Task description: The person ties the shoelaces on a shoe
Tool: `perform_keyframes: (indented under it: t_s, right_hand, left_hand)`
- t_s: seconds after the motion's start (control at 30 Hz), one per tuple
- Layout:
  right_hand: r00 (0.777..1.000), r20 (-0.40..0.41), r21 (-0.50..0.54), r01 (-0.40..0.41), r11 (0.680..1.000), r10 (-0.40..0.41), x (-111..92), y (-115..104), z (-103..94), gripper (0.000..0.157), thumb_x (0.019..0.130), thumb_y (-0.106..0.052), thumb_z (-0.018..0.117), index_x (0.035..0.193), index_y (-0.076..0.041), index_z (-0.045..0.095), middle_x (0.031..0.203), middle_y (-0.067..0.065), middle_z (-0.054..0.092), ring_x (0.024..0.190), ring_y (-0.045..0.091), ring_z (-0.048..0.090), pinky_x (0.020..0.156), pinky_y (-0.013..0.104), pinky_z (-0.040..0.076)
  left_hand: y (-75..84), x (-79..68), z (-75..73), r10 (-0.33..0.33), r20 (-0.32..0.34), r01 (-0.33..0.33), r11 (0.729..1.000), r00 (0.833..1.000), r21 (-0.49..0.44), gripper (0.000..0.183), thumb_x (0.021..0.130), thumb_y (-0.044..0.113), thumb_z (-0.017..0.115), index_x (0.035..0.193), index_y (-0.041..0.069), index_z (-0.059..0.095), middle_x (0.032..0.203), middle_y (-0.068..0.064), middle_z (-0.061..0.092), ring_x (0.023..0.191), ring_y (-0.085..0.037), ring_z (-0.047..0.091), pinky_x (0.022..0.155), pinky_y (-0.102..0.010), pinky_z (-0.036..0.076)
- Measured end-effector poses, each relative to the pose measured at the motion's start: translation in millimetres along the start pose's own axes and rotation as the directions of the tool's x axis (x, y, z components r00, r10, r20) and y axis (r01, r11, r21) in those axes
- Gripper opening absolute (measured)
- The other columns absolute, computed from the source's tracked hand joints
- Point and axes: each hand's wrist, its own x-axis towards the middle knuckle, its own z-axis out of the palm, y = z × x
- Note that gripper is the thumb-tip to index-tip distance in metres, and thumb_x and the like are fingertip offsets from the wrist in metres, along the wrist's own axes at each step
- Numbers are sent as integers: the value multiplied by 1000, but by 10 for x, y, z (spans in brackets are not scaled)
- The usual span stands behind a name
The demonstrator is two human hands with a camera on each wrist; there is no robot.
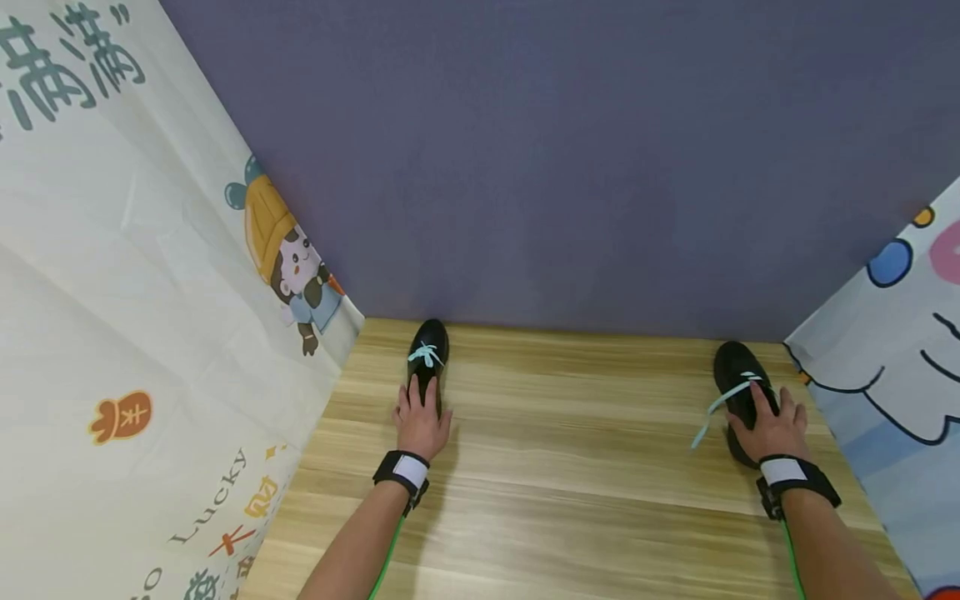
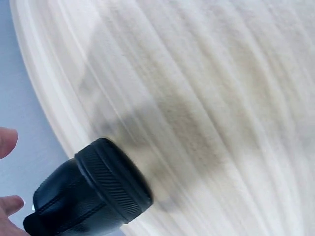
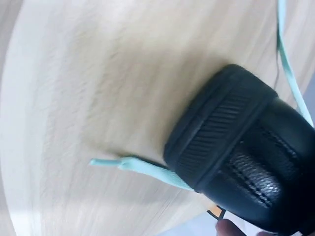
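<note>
Two black shoes stand on the wood-grain surface. In the head view, the left shoe (image 1: 429,340) has its light blue lace (image 1: 426,354) tied in a bow. My left hand (image 1: 422,427) reaches over that shoe's rear with spread fingers; whether it touches cannot be told. The left wrist view shows the shoe's ribbed heel (image 2: 115,184). At the right, the other shoe (image 1: 731,362) has a loose lace (image 1: 708,421) trailing onto the surface. My right hand (image 1: 772,432) lies over its rear part, fingers spread. Its heel (image 3: 216,132) and a lace end (image 3: 147,169) show in the right wrist view.
A plain dark grey-purple panel (image 1: 555,167) borders the far edge of the wood-grain surface (image 1: 570,467). White printed cloth (image 1: 187,275) lines the left side. Another printed cloth (image 1: 900,400) lines the right, close beside the right shoe.
</note>
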Motion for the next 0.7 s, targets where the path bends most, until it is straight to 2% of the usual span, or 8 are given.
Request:
perform_keyframes:
  t_s: [0.1, 0.23, 0.43, 0.7]
  right_hand:
    - [1000, 11, 25, -4, 1000, 4, 11, 16, 23, 73, 103, -29, 52, 160, -11, 10, 155, 42, 0, 133, 72, 10, 91, 83, 26]
    - [999, 36, 27, -26, 999, 25, 17, 34, 59, 72, 102, -23, 52, 159, -9, 12, 155, 42, 1, 125, 74, 20, 91, 81, 29]
    - [999, -33, 14, -23, 1000, 23, -4, 11, 109, 65, 98, -19, 54, 154, -3, 25, 149, 44, 16, 105, 76, 38, 83, 77, 37]
    - [999, -36, -8, 8, 1000, -8, -176, -148, 195, 63, 98, -22, 55, 150, 1, 31, 141, 46, 26, 98, 74, 43, 81, 74, 38]
  left_hand:
    - [-27, -20, 22, -26, 34, 26, 1000, 999, 18, 66, 88, 22, 77, 145, 6, 48, 152, -30, 35, 135, -56, 33, 94, -72, 37]
    - [-58, -32, 65, -53, 60, 52, 999, 997, 13, 67, 89, 21, 76, 147, 7, 46, 154, -29, 31, 136, -56, 32, 91, -73, 41]
    - [-127, -24, 137, 9, 28, -8, 999, 1000, -39, 63, 89, 10, 74, 145, 3, 47, 150, -36, 30, 128, -65, 35, 84, -65, 51]
    - [-240, -64, 170, 31, 59, -31, 999, 998, 5, 60, 92, 4, 69, 148, 4, 46, 151, -37, 31, 130, -60, 37, 84, -56, 54]
